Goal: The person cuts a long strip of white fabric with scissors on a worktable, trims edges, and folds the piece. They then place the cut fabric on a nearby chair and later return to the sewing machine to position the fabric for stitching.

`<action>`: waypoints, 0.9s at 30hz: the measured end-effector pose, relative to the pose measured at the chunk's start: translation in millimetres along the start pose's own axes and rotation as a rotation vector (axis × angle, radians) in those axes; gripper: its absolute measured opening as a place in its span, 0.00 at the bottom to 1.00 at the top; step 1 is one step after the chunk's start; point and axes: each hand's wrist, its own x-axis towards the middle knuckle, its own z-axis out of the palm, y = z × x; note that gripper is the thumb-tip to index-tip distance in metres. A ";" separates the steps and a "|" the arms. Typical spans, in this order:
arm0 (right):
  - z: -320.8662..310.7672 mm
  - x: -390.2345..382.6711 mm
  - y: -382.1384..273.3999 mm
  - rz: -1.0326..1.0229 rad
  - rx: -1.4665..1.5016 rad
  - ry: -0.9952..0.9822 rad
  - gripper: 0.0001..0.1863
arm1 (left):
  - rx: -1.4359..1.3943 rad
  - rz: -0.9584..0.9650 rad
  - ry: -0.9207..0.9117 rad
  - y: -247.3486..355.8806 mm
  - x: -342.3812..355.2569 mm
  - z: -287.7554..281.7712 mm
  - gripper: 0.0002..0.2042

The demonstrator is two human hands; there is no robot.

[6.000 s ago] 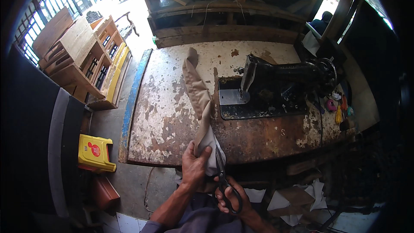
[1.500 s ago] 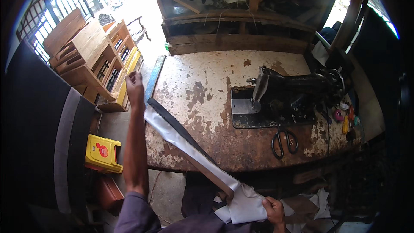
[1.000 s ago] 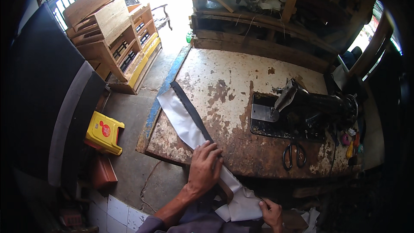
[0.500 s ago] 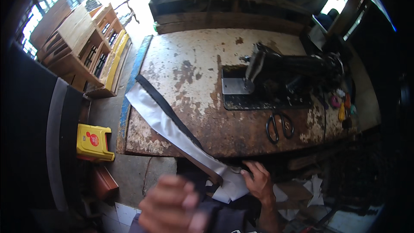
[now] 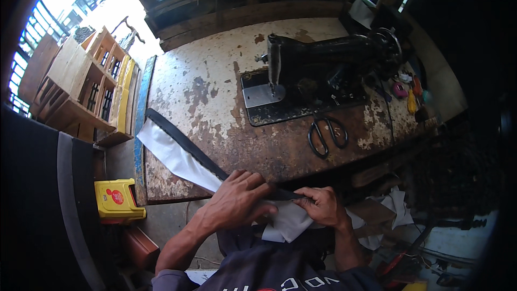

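Looking limp, the cloth strip point(image 5: 173, 156) suited edge holds: right hand point(image 5: 325, 206) pinched it at five o'clock; left hand point(image 5: 238, 198), at six, grip unclear.

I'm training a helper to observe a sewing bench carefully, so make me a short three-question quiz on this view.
1. Multiple choice: what does the right hand pinch?
A) the machine's handwheel
B) the white cloth strip with the dark edge
C) a wooden crate

2. True or false: the scissors are in the left hand.

3. Short answer: on which side of the worn table, as the person sees it, is the yellow stool?

Key:
1. B
2. False; they lie on the table.
3. The left side.
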 end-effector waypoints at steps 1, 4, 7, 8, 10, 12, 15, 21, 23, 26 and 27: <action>-2.1 0.5 -3.2 -0.038 0.001 0.008 0.13 | -0.016 0.071 0.053 5.3 3.0 0.2 0.19; -6.7 3.2 -7.6 -0.090 -0.010 -0.031 0.13 | 0.010 -0.055 -0.145 13.4 13.1 -16.9 0.17; -14.3 5.3 -2.2 -0.020 0.089 -0.098 0.14 | 0.112 -0.076 -0.073 3.8 11.7 -70.0 0.09; -17.7 5.5 1.5 0.024 0.120 -0.131 0.14 | 0.210 -0.087 -0.057 -3.9 4.6 -97.6 0.09; -23.8 5.1 9.0 0.096 0.144 -0.183 0.15 | 0.238 -0.114 -0.046 -14.2 -9.7 -148.7 0.06; -26.7 5.0 14.7 -0.052 0.102 -0.143 0.16 | 0.291 -0.160 -0.054 -14.6 -20.2 -186.4 0.05; -29.0 8.5 18.1 -0.044 -0.034 -0.085 0.21 | 0.394 -0.211 0.046 -1.2 -28.8 -234.0 0.05; -42.2 20.0 9.2 0.001 -0.092 0.049 0.18 | 0.546 -0.378 0.206 14.2 -75.9 -312.9 0.07; -47.6 19.7 7.0 -0.067 -0.103 0.092 0.17 | 0.683 -0.318 0.237 2.0 -100.0 -332.3 0.09; -60.6 13.7 8.4 0.203 -0.091 -0.021 0.15 | 0.672 -0.452 0.261 -34.9 -134.1 -354.8 0.12; -64.6 11.1 9.7 0.195 -0.137 0.000 0.15 | 0.635 -0.493 0.287 -52.5 -144.8 -359.1 0.12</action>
